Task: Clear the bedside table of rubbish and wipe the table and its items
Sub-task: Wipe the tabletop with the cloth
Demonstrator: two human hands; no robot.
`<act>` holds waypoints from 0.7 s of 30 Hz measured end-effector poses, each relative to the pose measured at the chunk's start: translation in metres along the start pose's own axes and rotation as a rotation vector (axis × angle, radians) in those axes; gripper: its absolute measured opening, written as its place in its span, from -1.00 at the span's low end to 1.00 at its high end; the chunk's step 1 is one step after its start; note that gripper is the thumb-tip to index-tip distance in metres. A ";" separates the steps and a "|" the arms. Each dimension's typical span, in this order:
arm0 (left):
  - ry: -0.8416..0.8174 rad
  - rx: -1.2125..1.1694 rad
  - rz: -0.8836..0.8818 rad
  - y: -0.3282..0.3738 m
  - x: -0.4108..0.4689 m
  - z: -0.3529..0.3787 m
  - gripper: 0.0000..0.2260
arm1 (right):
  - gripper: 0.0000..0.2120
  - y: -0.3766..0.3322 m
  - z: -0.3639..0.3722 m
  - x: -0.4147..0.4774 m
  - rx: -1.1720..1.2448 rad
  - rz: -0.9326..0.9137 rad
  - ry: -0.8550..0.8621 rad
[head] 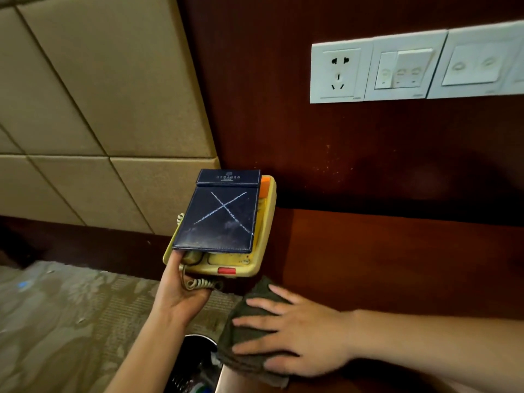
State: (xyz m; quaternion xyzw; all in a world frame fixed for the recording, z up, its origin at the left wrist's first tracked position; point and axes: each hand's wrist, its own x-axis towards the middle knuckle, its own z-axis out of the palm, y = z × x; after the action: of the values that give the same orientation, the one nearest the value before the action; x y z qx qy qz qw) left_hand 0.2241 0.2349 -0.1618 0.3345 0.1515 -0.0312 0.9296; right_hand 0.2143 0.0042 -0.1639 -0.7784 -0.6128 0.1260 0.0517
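Yellowed plastic, the phone (255,251) sits at ten o'clock of the dark wooden table (397,265), against the wall panel, with a navy pad (221,219) marked with a chalky X lying on top. The left hand (181,296) grips the phone's near-left corner and coiled cord from underneath. The right hand (295,333) lies flat, fingers spread, pressing a grey cloth (243,336) onto the table's seven-o'clock corner. A bin (195,364) shows below the left forearm.
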 end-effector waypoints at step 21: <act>0.068 0.060 -0.006 0.022 -0.008 -0.026 -0.46 | -0.54 0.141 -0.045 0.042 0.052 0.846 0.051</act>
State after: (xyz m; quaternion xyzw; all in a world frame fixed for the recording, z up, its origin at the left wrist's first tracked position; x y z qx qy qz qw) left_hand 0.2136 0.2684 -0.1651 0.3629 0.1830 -0.0270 0.9133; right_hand 0.3684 0.0140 -0.1589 -0.9626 -0.2346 0.1321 0.0301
